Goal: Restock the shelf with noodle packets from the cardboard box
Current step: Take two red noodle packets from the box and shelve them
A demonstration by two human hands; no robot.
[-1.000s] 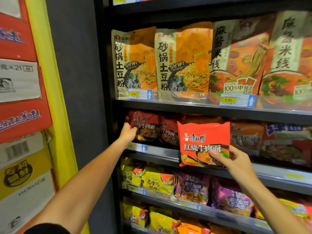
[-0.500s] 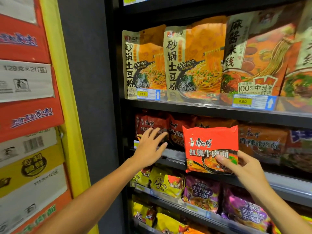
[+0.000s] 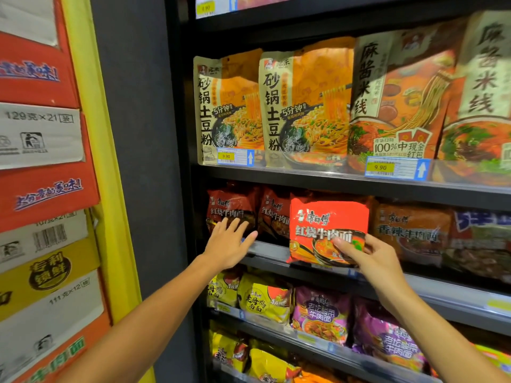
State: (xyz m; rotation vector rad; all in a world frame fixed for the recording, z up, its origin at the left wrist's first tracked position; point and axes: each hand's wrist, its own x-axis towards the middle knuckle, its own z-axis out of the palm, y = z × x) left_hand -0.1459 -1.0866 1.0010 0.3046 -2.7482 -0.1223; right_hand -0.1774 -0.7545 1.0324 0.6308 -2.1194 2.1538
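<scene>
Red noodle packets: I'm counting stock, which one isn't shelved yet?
The bright red packet pinched by the right hand, held before the shelf edge; the darker ones sit inside.

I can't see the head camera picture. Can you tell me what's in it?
The right hand holds a bright red noodle packet up at a shop shelf of matching red packets. The left hand reaches out beside it, fingers spread. Yellow packets and purple packets sit below.

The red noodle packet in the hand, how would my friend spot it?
Find the black shelf under the tall orange bags. The red noodle packet is pinched by the right hand at the front. It looks brighter than the shadowed red packets behind.
</scene>
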